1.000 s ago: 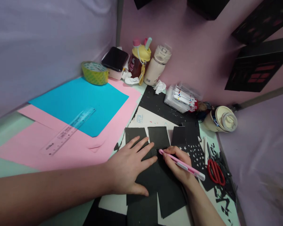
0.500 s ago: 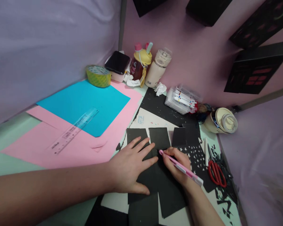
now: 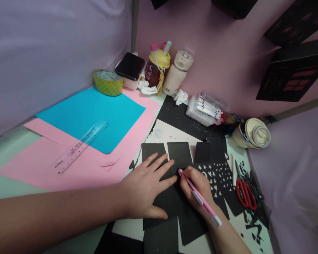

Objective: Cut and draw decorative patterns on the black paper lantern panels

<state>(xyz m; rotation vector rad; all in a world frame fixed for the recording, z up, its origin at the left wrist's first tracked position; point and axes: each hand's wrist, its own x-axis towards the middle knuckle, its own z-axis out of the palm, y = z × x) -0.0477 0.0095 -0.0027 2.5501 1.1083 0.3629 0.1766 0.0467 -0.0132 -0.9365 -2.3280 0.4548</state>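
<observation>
My left hand point(image 3: 148, 188) lies flat with spread fingers on black paper strips point(image 3: 156, 151). Its fingertips reach the neighbouring black strip point(image 3: 178, 151). In my right hand point(image 3: 197, 185) is a slim pink pen-style craft knife point(image 3: 198, 195), held in a writing grip. The knife's pink front end points down at the strip beside my left fingers; the very tip is too small to make out. Its white rear end slants back over my right wrist. Beneath the strips is a white board point(image 3: 172, 131). Black paper with star and heart cut-outs point(image 3: 214, 176) lies right of my right hand.
Red-handled scissors point(image 3: 246, 194) and black scraps point(image 3: 254, 225) lie at the right. A clear ruler point(image 3: 82, 146) rests across blue paper point(image 3: 113, 120) and pink paper point(image 3: 53, 169). Behind are tape point(image 3: 108, 83), a phone point(image 3: 130, 66), bottles point(image 3: 175, 76), boxed markers point(image 3: 208, 109) and a tub point(image 3: 245, 135).
The rear end of the craft knife has swung down and slightly left, with my right hand turning, while its front end stays near the same spot. My left hand holds its place.
</observation>
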